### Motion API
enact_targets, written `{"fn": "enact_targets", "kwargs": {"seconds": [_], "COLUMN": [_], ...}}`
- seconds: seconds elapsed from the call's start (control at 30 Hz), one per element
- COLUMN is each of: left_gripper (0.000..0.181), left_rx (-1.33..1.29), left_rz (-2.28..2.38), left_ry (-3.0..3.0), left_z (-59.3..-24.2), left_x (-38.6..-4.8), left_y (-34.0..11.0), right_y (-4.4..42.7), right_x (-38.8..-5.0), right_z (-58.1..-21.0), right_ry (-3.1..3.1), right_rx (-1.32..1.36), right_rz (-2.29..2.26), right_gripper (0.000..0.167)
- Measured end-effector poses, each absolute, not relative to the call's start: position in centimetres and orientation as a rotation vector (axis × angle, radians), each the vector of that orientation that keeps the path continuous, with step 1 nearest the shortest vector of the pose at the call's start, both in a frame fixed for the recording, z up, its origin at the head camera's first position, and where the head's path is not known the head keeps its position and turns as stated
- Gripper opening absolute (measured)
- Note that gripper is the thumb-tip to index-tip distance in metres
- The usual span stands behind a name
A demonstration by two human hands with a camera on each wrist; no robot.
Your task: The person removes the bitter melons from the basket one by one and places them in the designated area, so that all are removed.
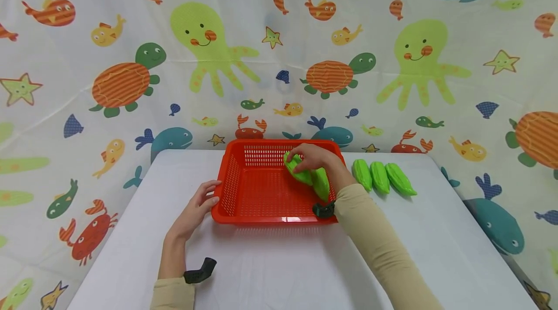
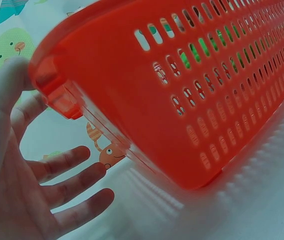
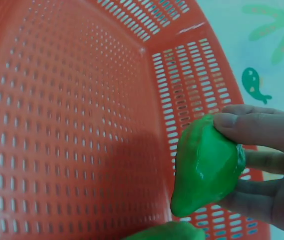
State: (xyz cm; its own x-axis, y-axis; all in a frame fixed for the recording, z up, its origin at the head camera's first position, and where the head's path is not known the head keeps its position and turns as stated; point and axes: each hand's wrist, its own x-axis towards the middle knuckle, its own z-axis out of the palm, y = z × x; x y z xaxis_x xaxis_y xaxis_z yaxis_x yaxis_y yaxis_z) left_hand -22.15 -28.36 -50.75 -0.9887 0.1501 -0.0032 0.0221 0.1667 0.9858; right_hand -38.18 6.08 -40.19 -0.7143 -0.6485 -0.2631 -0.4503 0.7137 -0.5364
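Observation:
A red plastic basket [image 1: 270, 220] with slotted walls stands on the white table. My right hand [image 1: 311, 157] reaches over its right side and grips a bright green ridged fruit [image 3: 206, 170], tapered to a point, thumb on one side and fingers on the other. Beneath it, in the basket's right part, lies a second green fruit [image 1: 321, 185], partly cut off in the right wrist view. At the basket's left rim, my left hand [image 1: 201, 203] holds the edge between thumb and index finger; the other fingers [image 2: 77, 186] spread loosely beside the wall.
Three more green fruits [image 1: 380, 178] lie in a row on the table, right of the basket. A white cloth [image 1: 279, 121] printed with sea animals hangs behind the table [image 1: 279, 271]. Each wrist carries a black camera mount [image 1: 200, 271].

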Motion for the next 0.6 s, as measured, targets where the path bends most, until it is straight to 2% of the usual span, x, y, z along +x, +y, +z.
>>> {"fn": "enact_targets", "kwargs": {"seconds": [0.27,0.6], "left_gripper": [0.056,0.056], "left_rx": [0.180,0.192], "left_rz": [1.960,1.962], "left_ry": [2.325,2.322], "left_z": [-50.8,-50.8], "left_x": [-22.1,-22.1], "left_y": [-28.4,-28.4], "right_y": [6.2,6.4], "right_x": [-38.0,-37.4], "right_z": [-39.4,-38.7], "right_ry": [2.495,2.498], "right_rx": [-0.932,-0.796], "right_rz": [-0.598,-0.684], "right_gripper": [0.037,0.038]}}
